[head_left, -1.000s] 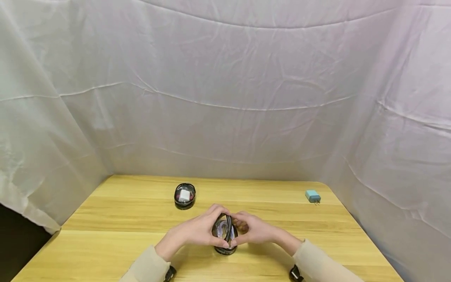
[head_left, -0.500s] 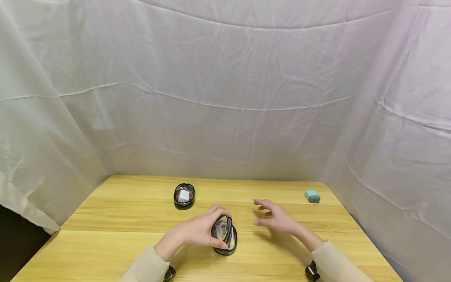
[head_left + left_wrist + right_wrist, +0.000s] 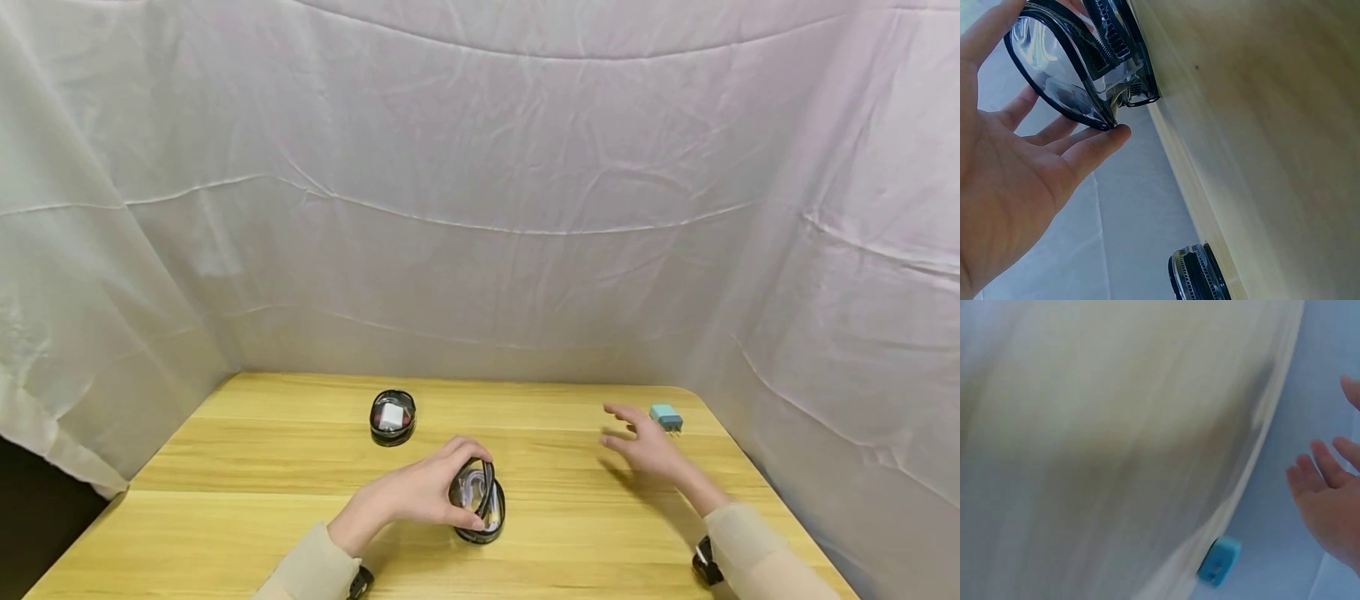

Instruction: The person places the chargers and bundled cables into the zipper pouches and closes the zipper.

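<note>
My left hand (image 3: 420, 492) grips a small clear zip pouch (image 3: 502, 504) with black edging, thumb at the near side and fingers over the far side. The pouch's top stands lifted open. Inside lies a pale cable (image 3: 472, 483). In the left wrist view, the zip teeth and clear wall of the pouch (image 3: 1054, 56) show close to the fingers. My right hand (image 3: 651, 448) hovers over the right part of the table, fingers spread and holding nothing. Just right of it sits a light-blue plug charger (image 3: 666, 417), prongs toward me; the right wrist view shows this charger (image 3: 1219, 559) too.
A second black-edged clear pouch (image 3: 392, 437) stands at the back left of the wooden table (image 3: 255, 467), with a white block (image 3: 392, 417) in it. Pale cloth (image 3: 480, 283) hangs behind the table and along both sides.
My right hand has let go of the pouch and moved right and away from me, close to the blue charger. The left hand keeps its hold, almost unmoved.
</note>
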